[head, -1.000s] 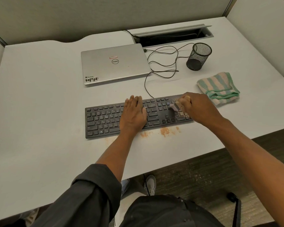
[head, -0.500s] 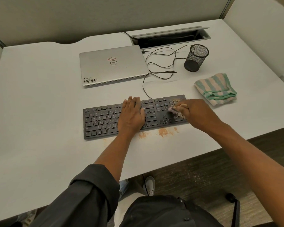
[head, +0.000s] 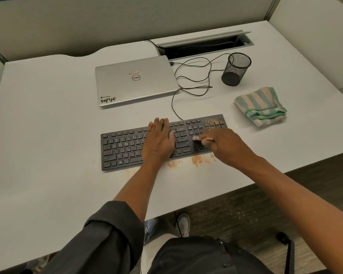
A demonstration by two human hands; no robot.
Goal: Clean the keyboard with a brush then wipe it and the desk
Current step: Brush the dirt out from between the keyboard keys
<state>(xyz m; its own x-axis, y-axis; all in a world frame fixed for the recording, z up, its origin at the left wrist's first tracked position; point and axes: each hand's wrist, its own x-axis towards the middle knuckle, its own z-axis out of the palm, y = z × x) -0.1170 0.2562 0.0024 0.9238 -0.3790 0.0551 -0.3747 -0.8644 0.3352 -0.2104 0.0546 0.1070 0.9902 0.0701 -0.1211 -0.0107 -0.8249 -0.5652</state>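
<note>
Nearest, orange-brown crumbs (head: pixel 196 160) lie on the counter (head: pixel 48 135) just in front of the keyboard (head: pixel 125 147), on the near side of both hands. The left hand (head: pixel 159 142) rests flat on the middle keys, fingers (head: pixel 160 123) straight and holding nothing; its weight probably pins the light, rigid board against sliding. The right hand (head: pixel 228 145) has its fingers curled round a small brush (head: pixel 203 138), the wooden handle pinched close to the head and the pale bristles pointing left onto the keys beside the arrow cluster. The brush looks light and stiff-handled, with soft bristles. Beyond those fingers, more crumbs sit on the number pad (head: pixel 214 123). Farther right lies the soft striped cloth (head: pixel 260 105), well apart and easy to bunch.
</note>
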